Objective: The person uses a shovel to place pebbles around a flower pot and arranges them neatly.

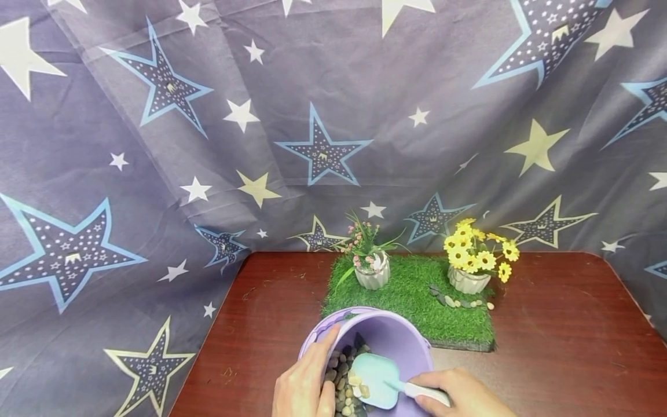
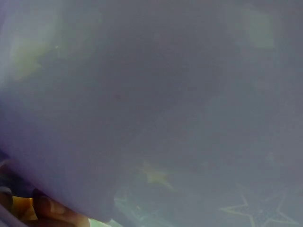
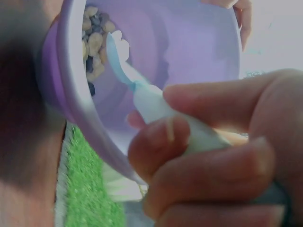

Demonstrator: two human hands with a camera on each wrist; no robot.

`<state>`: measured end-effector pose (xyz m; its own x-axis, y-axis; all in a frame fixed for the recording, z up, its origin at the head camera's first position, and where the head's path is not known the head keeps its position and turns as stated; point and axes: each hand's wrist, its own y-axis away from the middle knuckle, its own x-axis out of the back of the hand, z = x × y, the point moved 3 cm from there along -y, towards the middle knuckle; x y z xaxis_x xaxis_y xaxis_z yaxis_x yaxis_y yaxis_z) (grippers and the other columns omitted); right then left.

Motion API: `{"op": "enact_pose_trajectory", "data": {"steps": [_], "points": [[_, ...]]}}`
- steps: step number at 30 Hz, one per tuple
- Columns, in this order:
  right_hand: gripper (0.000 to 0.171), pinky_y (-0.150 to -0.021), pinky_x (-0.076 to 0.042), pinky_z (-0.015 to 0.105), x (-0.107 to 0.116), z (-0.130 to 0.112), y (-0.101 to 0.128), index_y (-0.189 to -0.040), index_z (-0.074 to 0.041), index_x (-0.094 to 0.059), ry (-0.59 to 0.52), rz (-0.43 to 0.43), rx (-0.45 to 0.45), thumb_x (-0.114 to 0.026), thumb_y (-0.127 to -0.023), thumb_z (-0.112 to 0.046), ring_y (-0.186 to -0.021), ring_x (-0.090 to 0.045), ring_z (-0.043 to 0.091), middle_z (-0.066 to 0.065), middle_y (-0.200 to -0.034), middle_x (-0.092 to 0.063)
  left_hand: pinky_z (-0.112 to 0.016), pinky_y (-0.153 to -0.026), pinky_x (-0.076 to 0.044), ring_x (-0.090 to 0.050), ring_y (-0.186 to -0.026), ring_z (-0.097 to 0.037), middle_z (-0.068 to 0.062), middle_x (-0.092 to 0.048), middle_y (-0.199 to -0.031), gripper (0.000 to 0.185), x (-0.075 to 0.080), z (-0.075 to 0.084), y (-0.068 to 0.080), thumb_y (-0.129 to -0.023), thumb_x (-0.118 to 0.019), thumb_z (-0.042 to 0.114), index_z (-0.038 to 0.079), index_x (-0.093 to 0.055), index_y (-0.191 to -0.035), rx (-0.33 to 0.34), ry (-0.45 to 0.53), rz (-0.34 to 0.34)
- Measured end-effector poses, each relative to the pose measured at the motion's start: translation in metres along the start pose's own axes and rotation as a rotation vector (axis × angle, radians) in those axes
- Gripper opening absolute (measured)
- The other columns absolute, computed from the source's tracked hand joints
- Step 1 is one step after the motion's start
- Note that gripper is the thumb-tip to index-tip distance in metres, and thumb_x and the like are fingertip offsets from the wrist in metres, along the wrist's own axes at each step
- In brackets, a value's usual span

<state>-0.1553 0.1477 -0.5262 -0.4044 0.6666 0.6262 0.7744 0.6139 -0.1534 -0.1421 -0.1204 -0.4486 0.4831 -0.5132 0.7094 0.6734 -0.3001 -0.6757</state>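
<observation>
The left hand (image 1: pixel 304 385) grips the tilted purple bucket (image 1: pixel 396 341) by its rim, steadying it so the pebbles (image 1: pixel 341 376) pool where the right hand (image 1: pixel 458 394), fingers curled round the handle, works the pale blue scoop (image 1: pixel 376 379)

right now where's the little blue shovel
In the head view the blue shovel is low at centre, its blade inside the purple bucket over the pebbles, its handle gripped by the right hand.

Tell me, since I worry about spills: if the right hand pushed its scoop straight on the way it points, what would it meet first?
Probably the pebbles: the right hand aims the pale blue scoop leftward into the purple bucket, toward the left hand on its rim. Depth is unclear.
</observation>
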Motion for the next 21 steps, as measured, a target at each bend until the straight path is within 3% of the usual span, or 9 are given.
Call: {"op": "enact_pose_trajectory", "data": {"steps": [6, 13, 21], "points": [[0.026, -0.064, -0.048, 0.018, 0.007, -0.004, 0.005, -0.122, -0.013, -0.076, -0.031, 0.058, 0.070, -0.067, -0.098, -0.018, -0.075, -0.056, -0.011, -0.019, -0.086, -0.069, -0.028, -0.063, -0.049, -0.068, -0.075, -0.013, 0.003, -0.075, -0.113, 0.093, 0.001, -0.004, 0.000, -0.054, -0.063, 0.008, 0.016, -0.059, -0.147, 0.001, -0.002, 0.003], [0.028, -0.068, -0.053, 0.020, 0.006, -0.001, 0.006, -0.122, -0.012, -0.077, -0.037, 0.024, 0.057, -0.070, -0.096, -0.022, -0.083, -0.061, -0.010, -0.009, -0.102, -0.078, -0.029, -0.067, -0.051, -0.072, -0.084, -0.014, 0.005, -0.074, -0.123, 0.094, 0.002, -0.004, 0.000, -0.055, -0.064, 0.008, 0.019, -0.057, -0.148, 0.026, -0.018, -0.018], [0.022, -0.069, -0.051, 0.020, 0.004, 0.007, 0.008, -0.118, -0.013, -0.078, -0.080, 0.055, 0.099, -0.065, -0.100, -0.017, -0.086, -0.058, -0.010, -0.010, -0.098, -0.077, -0.032, -0.070, -0.053, -0.074, -0.085, -0.017, 0.006, -0.073, -0.128, 0.091, 0.006, -0.012, 0.001, -0.055, -0.067, 0.003, 0.024, -0.063, -0.143, 0.182, -0.026, -0.042]]}}
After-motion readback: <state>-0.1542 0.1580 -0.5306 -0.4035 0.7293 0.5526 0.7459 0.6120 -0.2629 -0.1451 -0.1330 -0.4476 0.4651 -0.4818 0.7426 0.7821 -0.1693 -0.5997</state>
